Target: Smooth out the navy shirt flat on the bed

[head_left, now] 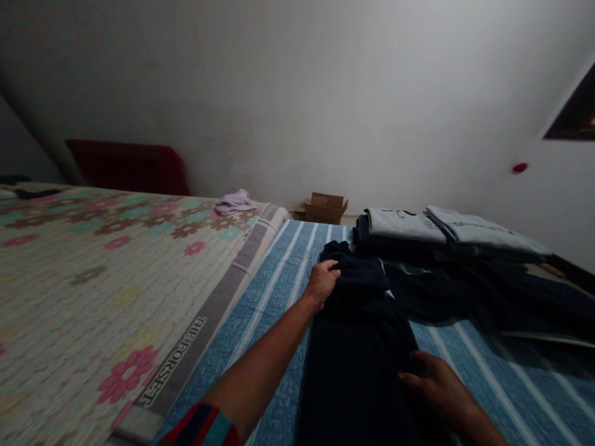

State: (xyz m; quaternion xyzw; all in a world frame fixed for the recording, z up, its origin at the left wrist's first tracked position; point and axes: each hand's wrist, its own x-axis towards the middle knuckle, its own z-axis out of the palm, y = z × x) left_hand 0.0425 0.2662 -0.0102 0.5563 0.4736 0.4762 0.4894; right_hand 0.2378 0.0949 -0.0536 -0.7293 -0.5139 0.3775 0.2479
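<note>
Fingers of your left hand [321,284] clamp the dark navy garment [353,365] near its far end at lower centre, probably steadying it on the blue striped sheet [267,310] while your right hand [434,384] meets its side edge, grip unclear.

Over the head camera I saw the dark navy garment [353,365] lying lengthwise on a blue striped sheet [272,272], its far end bunched, a small white tag [389,294] showing, its near end leaving my view.

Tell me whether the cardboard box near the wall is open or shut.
Open. The cardboard box has flaps spread outward at its top.
</note>
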